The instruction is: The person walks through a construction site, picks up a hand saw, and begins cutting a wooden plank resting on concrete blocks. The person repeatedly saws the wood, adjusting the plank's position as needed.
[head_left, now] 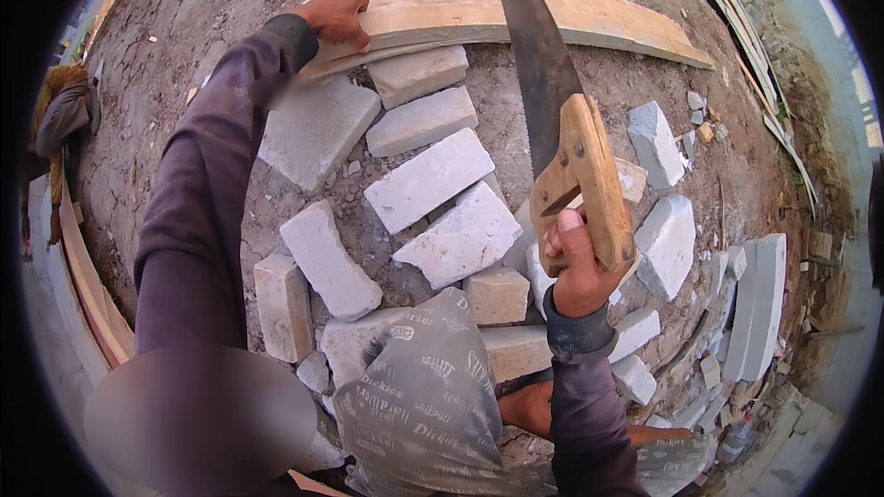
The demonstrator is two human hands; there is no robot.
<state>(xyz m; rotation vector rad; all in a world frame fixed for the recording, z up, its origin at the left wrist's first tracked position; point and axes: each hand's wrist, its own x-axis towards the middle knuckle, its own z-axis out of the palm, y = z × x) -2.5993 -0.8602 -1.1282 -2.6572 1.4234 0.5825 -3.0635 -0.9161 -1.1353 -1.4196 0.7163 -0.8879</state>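
A handsaw [539,64] with a dark, worn blade and a wooden handle is upraised in my right hand [583,262], whose fingers wrap round the grip. Its blade crosses in front of a long pale wooden plank [424,14]; whether the teeth touch the wood I cannot tell. At the plank's left end, my left hand [336,18] grips it, thumb on the near edge. Beneath the plank's near edge sits a pale brick [419,74]. Closer in, several more whitish bricks [428,179] lie scattered on the dirt.
A broad stone slab [322,127] lies below my left wrist. My grey-trousered knee [419,396] rises among the bricks. Long concrete pieces [757,308] stand at the right, near a plastic bottle [735,440]. Another person [63,120] is at the far left, beside long boards [87,285].
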